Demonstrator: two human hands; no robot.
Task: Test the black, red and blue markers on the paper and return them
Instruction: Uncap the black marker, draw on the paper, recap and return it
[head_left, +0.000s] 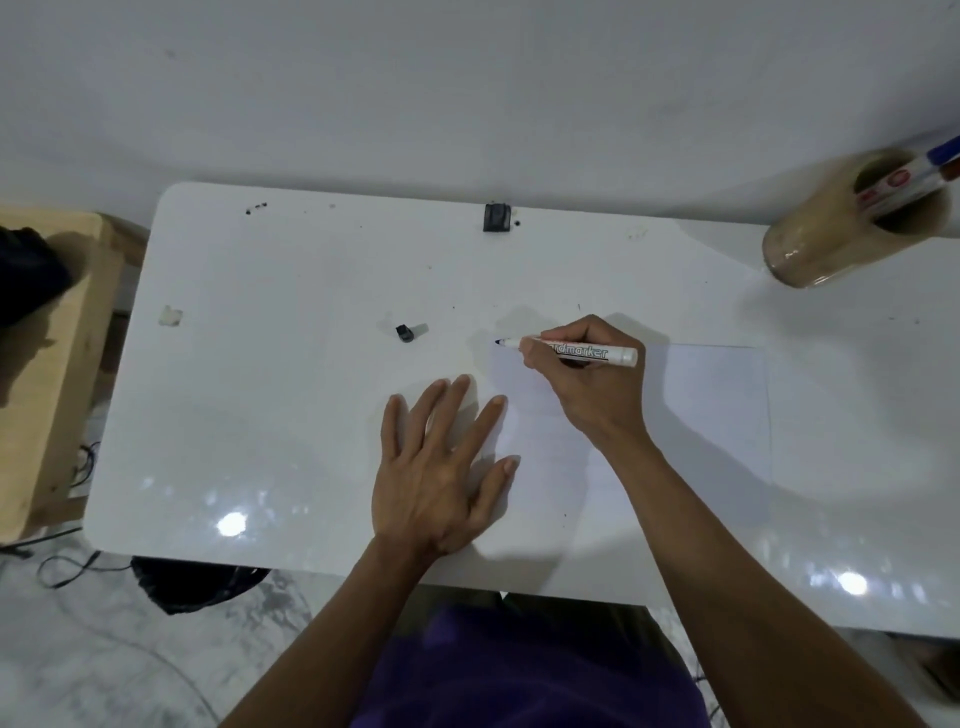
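My right hand (592, 387) grips an uncapped white marker (576, 352) with a dark tip that points left, near the top left corner of the white paper (701, 410) on the table. My left hand (441, 467) lies flat with fingers spread, pressing on the left edge of the paper. A small black cap (404, 332) lies on the table to the left of the marker tip. At the far right a beige cup (852, 223) holds two other markers (930, 171), one with a blue cap and one with red showing.
The white table (260, 389) has a black clip-like object (497, 216) at its back edge and a scrap of tape (170, 316) at the left. A wooden stool (47, 364) stands to the left. Cables and a dark bag lie on the floor.
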